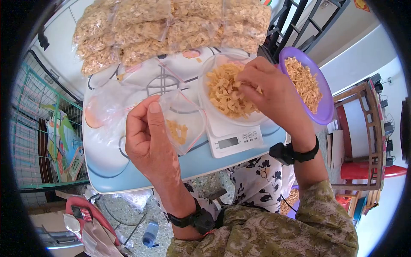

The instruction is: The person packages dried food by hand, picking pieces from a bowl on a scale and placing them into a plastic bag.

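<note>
Here's the left hand (147, 137), thumb and forefinger pinched on the edge of a clear zip bag (195, 112), a few yellowish flakes (176, 132) lying low inside it. Over to the right hand (274, 92), fingers bunched at the dried flakes (229, 88) heaped in a clear plastic bowl (205, 99); whether they have closed on any, I can't tell. That bowl sits on a white digital scale (237, 139), its readout too dim to make out. The danger now? A wrist leaning on the bowl's rim could upset the reading or tip the flakes; a loose pinch could let the limp bag fold over and spill. Brittle-looking flakes might also snap under a hard squeeze. Beneath it all, a patterned table (128, 177) with a pale blue border, packed bags of flakes (171, 32) piled along the far side. A purple basin (326, 112) of more flakes stands just beyond the right edge; green wire mesh (51, 182) flanks the left, and a blue bottle (150, 234) rests on the speckled floor (171, 204).
</note>
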Available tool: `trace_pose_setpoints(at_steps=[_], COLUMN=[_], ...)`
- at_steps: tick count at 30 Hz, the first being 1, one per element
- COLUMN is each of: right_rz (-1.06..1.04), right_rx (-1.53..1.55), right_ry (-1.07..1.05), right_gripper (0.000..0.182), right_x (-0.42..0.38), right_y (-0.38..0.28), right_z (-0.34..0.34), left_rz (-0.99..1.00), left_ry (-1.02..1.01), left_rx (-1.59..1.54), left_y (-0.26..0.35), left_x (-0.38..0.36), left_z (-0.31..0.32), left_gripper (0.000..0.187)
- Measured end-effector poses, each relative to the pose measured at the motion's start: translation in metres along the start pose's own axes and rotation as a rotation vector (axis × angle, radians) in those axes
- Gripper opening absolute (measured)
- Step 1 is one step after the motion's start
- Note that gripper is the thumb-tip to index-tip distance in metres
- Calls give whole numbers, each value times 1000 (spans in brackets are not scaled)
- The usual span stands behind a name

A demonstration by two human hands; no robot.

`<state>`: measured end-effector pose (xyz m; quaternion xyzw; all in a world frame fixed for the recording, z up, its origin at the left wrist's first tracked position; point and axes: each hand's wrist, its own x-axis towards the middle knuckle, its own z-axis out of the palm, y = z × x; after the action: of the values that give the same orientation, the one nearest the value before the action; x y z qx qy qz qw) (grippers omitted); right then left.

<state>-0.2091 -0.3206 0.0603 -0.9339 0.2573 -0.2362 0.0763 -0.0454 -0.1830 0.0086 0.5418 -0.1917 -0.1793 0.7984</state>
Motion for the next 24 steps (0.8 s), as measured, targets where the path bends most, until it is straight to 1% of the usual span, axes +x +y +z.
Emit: trace_pose_setpoints(at_steps=[1, 3, 4, 6, 7, 9, 10, 12, 13, 15, 16, 18, 19, 21, 24], right_rz=[-3, 60, 58, 350, 349, 404, 404, 444, 443, 509, 509, 522, 523, 548, 561], right_rx=[1, 104, 104, 507, 508, 703, 703, 1043, 1044, 1260, 1261, 1415, 1415, 1524, 1606], right_ry=[-2, 80, 79, 125, 125, 168, 168, 231, 231, 240, 240, 287, 287, 283, 288], right_gripper=[12, 14, 14, 13, 13, 11, 11, 12, 12, 16, 16, 17, 17, 16, 15], right_x=[0, -1, -3, -6, -6, -4, -3, -3, -3, -5, -5, -6, -6, -6, -7], right_y=[2, 5, 8, 13, 14, 17, 18, 21, 23, 28, 29, 29, 29, 27, 20], right_z=[-2, -7, -9, -10, -12, -16, -16, -14, -14, -15, -15, -14, -14, -16, -16], left_rz=[-12, -13, -14, -22, -29, -20, -11, -16, -21, -23, -27, -35, -44, -46, -43], left_ry=[-7, -12, -22, -19, -18, -22, -26, -23, -20, -15, -10, -7, -4, -8, -15], left_rx=[-33, -32, -31, -34, -38, -31, -24, -28, -32, -22, -12, -12, -14, -22, -37], left_y=[0, -1, -1, -1, -1, -3, -3, -2, -2, -2, -1, 0, 1, -2, -4], left_x=[0, 0, 0, 0, -1, -1, 0, -1, -1, -1, -1, -2, -2, -2, -1], left_z=[0, 0, 0, 1, 1, 0, 0, 1, 2, 2, 2, 3, 3, 3, 2], left_gripper=[17, 17, 17, 17, 17, 17, 17, 17, 16, 16, 16, 16, 16, 16, 16])
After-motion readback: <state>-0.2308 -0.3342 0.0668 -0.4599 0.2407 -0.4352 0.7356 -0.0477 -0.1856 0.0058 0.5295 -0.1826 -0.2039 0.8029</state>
